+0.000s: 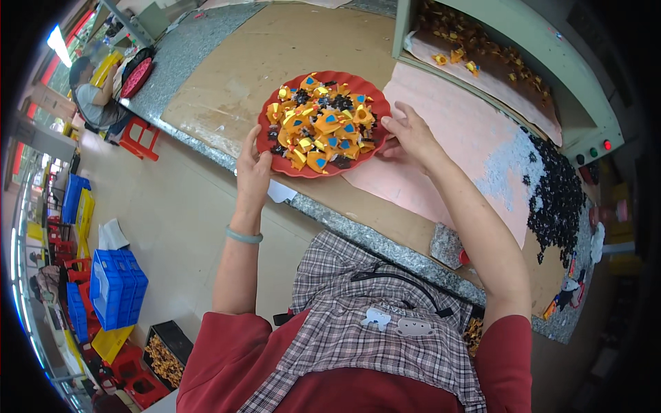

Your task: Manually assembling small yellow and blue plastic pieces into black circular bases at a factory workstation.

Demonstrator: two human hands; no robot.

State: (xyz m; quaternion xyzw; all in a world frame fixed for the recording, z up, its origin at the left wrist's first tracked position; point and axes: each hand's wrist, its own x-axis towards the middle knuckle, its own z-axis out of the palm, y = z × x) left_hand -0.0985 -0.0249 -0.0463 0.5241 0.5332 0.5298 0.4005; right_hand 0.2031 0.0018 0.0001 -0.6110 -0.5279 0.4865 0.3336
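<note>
Between my two hands is a red plate (pixel 277 162) with a scalloped rim, level near the table's front edge. It bears a heap of small orange pieces (pixel 323 124) with yellow and blue patches, mixed with small black pieces (pixel 341 102). At the plate's left rim, my left hand (pixel 253 168) grips the edge, thumb and fingers closed on it. My right hand (pixel 412 138) holds the opposite rim, its thumb on top and some fingers under the edge. Whether the plate's underside touches the cardboard cannot be seen.
An open-fronted, pale green box-shaped machine (pixel 482 72) stands back right, with more orange pieces inside. Black pieces (pixel 554 196) lie piled on pink sheeting (pixel 441 186) at right. Blue crates (pixel 117 286) stand on the floor at left. A person (pixel 96 103) sits far left.
</note>
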